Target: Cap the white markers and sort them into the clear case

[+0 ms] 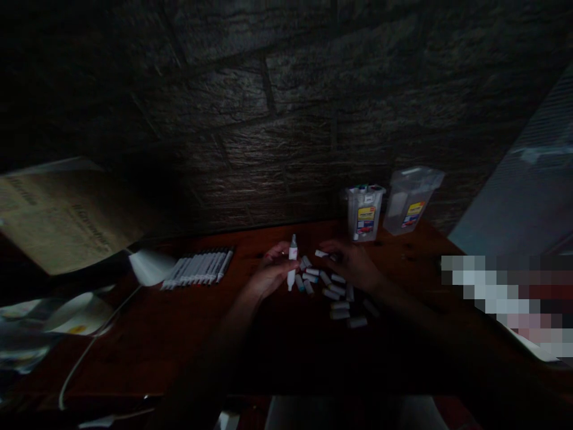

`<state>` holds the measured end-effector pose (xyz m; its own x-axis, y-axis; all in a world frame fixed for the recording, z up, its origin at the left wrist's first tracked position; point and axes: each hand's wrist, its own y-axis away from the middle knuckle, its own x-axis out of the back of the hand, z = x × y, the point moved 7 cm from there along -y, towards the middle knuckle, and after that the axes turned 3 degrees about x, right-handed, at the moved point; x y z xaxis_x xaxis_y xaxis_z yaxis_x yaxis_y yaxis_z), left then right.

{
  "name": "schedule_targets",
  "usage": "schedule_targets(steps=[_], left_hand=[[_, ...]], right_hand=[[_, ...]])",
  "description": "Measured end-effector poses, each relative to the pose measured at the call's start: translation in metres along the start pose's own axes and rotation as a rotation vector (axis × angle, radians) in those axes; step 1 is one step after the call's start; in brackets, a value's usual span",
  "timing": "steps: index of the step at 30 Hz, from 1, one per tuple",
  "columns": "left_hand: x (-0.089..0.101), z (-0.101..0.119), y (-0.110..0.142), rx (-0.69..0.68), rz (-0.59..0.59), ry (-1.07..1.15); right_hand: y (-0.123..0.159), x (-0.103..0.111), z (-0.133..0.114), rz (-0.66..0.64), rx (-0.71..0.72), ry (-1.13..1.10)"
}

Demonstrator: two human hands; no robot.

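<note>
In the dim head view, my left hand [274, 270] grips a white marker [292, 263] held upright, its cap off and its tip pointing up. To the right, my right hand [351, 263] is closed on a small white marker cap [321, 254], apart from the marker. Below and between both hands, several loose caps [331, 294] with coloured ends lie scattered on the wooden table [188, 334]. Over to the left, several white markers [199, 267] lie side by side in a row.
Against the stone wall [286, 119] stand a clear plastic container [366, 218] holding markers and a second clear container [412, 203]. A lamp with a printed shade [67, 209] is at the left, near a white cup-like object [83, 313] and a cable [83, 352].
</note>
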<state>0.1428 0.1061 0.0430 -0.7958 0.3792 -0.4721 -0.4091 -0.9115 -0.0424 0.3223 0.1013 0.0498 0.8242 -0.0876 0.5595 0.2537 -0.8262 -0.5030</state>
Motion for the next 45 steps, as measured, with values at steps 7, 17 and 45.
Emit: schedule_targets(steps=[7, 17, 45], left_hand=[[-0.005, 0.001, 0.002, 0.028, -0.023, -0.001], [0.008, -0.006, -0.002, 0.057, 0.099, 0.081], [0.025, -0.005, -0.013, 0.057, 0.318, 0.231]], right_hand=[[-0.001, 0.001, 0.000, 0.031, 0.000, -0.039], [0.000, 0.005, -0.001, 0.020, -0.029, -0.093], [0.014, -0.024, -0.052, -0.481, 0.270, 0.001]])
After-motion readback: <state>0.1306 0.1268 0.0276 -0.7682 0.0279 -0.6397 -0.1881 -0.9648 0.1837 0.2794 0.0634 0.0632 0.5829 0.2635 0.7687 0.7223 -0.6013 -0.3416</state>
